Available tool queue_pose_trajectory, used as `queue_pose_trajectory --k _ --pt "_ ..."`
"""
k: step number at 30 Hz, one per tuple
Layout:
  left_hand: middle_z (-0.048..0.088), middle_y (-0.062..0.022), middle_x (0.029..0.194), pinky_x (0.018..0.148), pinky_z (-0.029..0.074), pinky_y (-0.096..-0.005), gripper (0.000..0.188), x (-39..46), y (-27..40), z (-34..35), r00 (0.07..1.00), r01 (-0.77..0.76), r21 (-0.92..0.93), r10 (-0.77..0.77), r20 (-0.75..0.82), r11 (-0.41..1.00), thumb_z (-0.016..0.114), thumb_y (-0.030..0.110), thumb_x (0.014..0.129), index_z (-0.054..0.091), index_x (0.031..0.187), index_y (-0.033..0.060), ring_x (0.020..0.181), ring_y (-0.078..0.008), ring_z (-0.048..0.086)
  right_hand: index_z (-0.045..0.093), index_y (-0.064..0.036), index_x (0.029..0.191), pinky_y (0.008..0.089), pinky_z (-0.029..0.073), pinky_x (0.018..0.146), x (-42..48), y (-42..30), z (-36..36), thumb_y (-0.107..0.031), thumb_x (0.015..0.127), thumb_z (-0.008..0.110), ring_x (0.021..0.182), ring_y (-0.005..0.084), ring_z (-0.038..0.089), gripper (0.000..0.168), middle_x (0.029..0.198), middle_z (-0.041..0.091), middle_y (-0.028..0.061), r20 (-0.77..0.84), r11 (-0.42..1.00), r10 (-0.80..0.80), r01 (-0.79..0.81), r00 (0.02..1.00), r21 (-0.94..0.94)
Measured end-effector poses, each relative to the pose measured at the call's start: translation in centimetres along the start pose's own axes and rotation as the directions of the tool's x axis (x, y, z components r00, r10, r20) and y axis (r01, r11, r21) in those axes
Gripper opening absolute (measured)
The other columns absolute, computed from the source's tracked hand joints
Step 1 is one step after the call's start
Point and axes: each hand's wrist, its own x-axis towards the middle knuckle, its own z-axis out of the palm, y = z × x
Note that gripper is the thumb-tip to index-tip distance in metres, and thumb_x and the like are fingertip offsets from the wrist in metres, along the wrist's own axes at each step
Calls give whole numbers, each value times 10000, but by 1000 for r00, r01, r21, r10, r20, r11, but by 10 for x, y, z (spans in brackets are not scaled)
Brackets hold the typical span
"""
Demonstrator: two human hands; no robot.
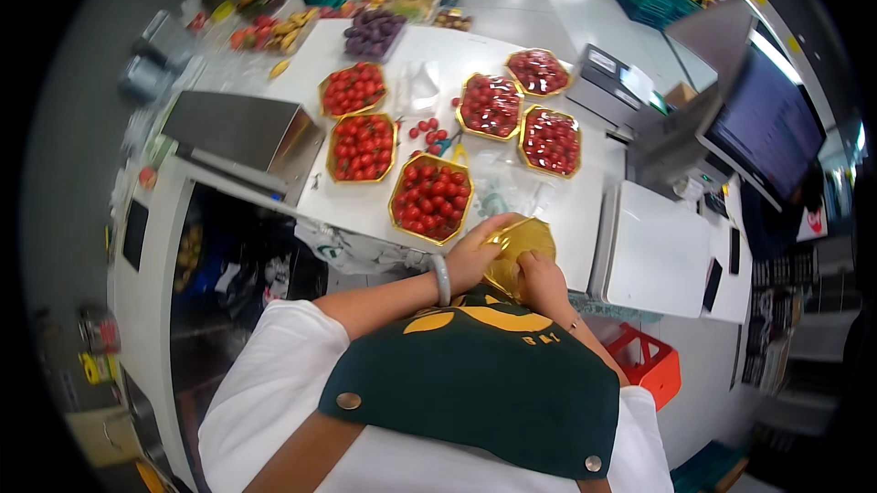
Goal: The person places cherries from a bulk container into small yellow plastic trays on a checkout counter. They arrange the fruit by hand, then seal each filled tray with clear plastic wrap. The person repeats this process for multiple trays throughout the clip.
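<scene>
Just in front of my apron, my left hand [473, 253] grips one side of a gold octagonal tray [524, 239] that appears tilted. My right hand [542, 282] is on its lower right side, fingers curled at the gold surface. Whether anything lies inside cannot be seen. Left of the hands, at the counter's front edge, stands a gold-rimmed tray of cherry tomatoes [431, 198]. Two similar trays sit behind it on the left. Further back on the right are several film-covered trays of red fruit [489, 106]. Loose red fruits [428, 131] and scissors [458, 149] lie between them.
Dark purple fruit [373, 34] sits at the back of the white counter [466, 44]. Thin clear plastic [507, 195] lies beyond my hands. A metal-cased machine [240, 136] stands left; a white box-like unit [654, 250], printer [606, 82] and monitor [760, 123] stand right. Below is a red plastic basket [647, 363].
</scene>
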Motion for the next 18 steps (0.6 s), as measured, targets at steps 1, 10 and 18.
queue_pose_trajectory --k 1,10,18 --pt "436 -112 1332 1021 335 -289 491 2 -2 3 998 -63 103 62 8 993 400 2 861 373 1351 31 1217 -176 418 567 -5 837 434 478 666 -2 -4 -4 -82 759 544 765 363 599 112 791 606 180 40 998 -36 34 999 57" --pt "456 -157 1277 1028 324 -346 438 17 -19 32 990 -108 322 130 -50 941 456 209 941 388 1349 64 1187 -254 434 527 -22 1066 279 457 806 19 -10 -12 -20 831 507 911 194 577 237 1028 597 68 371 248 193 -411 908 877" --pt "449 -168 1259 1035 305 -368 479 19 -33 54 975 -170 360 210 -77 918 426 339 959 362 1376 114 1192 -299 405 496 -49 1002 300 476 747 35 26 -12 -41 877 465 855 153 555 129 963 555 60 323 -400 403 -152 856 904"
